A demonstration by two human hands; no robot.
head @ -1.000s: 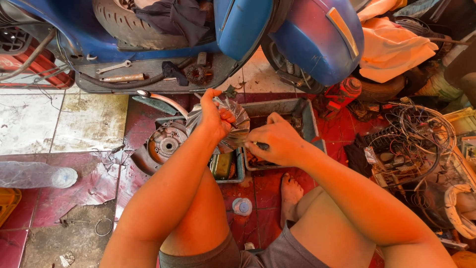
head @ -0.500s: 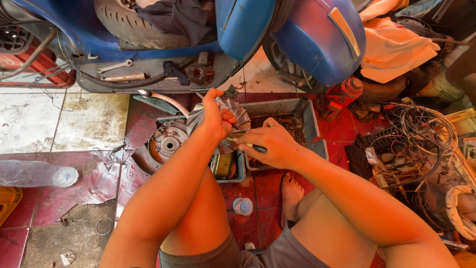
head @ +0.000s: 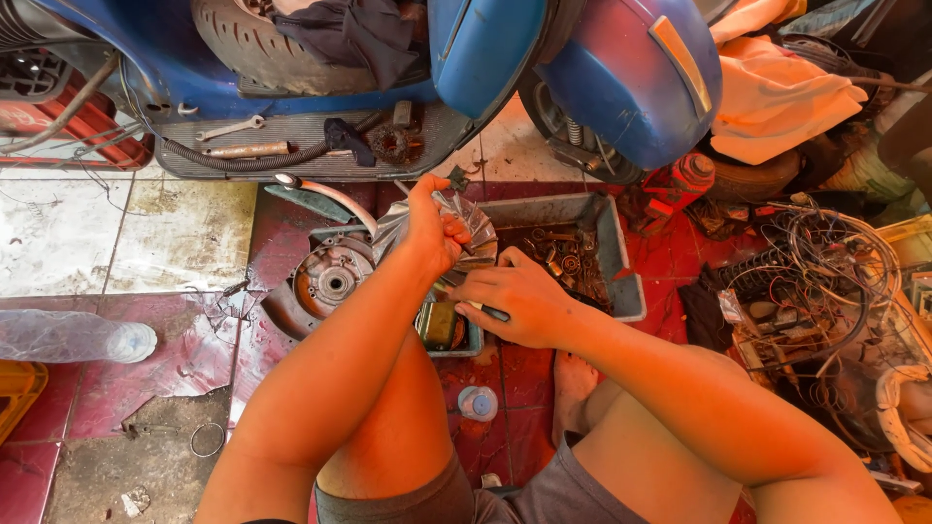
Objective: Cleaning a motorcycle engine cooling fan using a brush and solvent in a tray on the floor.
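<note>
Overhead, the left hand [head: 432,228] wraps its fingers around a finned metal fan wheel [head: 466,221], held above a grey parts tray [head: 610,254] on the floor. Just beside it, the right hand [head: 515,306] pinches a dark slim tool [head: 490,312] under the wheel, below a blue scooter [head: 582,78].

Scooter repair workshop: you sit on a stained tile floor [head: 58,233] beside a blue scooter [head: 621,78], wrench [head: 229,127], parts tray [head: 612,252], tangled wiring [head: 825,281].
</note>
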